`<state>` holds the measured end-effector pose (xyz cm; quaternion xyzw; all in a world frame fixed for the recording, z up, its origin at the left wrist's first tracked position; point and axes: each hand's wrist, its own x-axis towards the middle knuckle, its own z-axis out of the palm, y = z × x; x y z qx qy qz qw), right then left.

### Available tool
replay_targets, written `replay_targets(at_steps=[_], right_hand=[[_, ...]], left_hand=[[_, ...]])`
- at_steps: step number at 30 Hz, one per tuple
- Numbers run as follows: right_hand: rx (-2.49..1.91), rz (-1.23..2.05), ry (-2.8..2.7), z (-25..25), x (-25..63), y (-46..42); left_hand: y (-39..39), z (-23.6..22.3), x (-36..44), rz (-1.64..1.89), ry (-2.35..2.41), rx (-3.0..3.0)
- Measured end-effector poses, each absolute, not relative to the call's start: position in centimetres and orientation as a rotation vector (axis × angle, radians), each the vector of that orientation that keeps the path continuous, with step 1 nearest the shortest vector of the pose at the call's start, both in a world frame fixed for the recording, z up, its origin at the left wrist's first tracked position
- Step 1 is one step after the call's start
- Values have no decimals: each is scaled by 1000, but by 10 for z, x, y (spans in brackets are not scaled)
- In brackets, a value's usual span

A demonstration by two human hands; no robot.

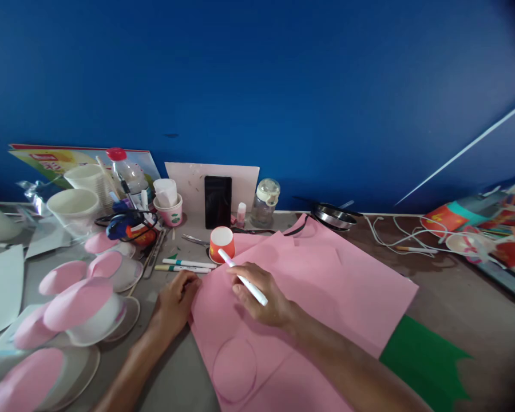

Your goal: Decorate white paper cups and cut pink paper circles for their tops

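My right hand [261,292] grips a white marker [251,289] above a large sheet of pink paper [313,280]. The marker slants up and to the left, its far end in front of a small red paper cup [222,243]. Loosely curled, my left hand [178,300] rests at the sheet's left edge, with no object visible in its fingers. A circle outline [234,369] is drawn on the lower part of the paper. Two more markers [189,264] lie side by side just beyond my left hand.
White paper cups with pink discs [79,303] cover the left side. Behind stand a phone [218,201], a glass jar [265,203] and a red-capped bottle [129,171]. A tape roll [332,216], green paper [424,360] and white cables [395,229] lie right.
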<state>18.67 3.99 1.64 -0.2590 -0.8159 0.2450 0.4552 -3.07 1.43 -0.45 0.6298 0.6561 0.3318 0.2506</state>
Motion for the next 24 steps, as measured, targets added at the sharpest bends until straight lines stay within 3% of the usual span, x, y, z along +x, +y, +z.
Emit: replay_targets(at_steps=[13, 18, 24], right_hand=[[-606, 736, -2409, 61, 216, 43], [-830, 760, -2248, 79, 233, 48], [-1044, 612, -2418, 64, 229, 58]], left_hand=[[15, 2, -32, 1020, 1595, 1520], [11, 5, -29, 997, 1450, 1345], [6, 5, -29, 991, 1351, 1294]])
